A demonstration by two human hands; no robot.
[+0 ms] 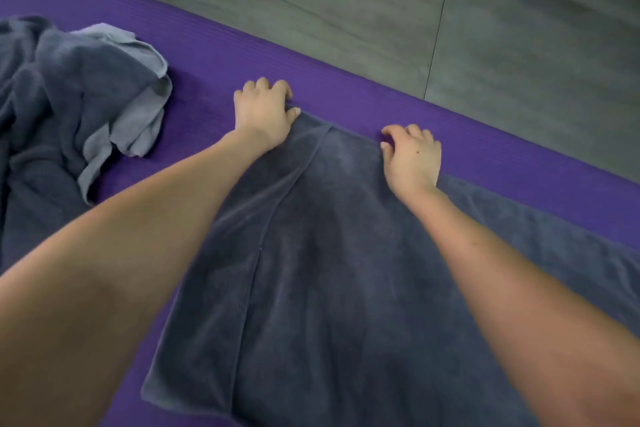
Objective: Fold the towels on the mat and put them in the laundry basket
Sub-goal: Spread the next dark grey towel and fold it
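Observation:
A dark grey towel (339,270) lies spread on the purple mat (214,45), with a folded layer on top. My left hand (263,111) grips the towel's far left corner, fingers curled over the edge. My right hand (412,152) pinches the far edge further right, thumb and fingers curled on the cloth. Both forearms reach across the towel. The laundry basket is not in sight.
A crumpled heap of dark grey towels (45,107) with a lighter grey cloth (138,104) lies on the mat at the left. Grey floor tiles (415,10) run beyond the mat's far edge.

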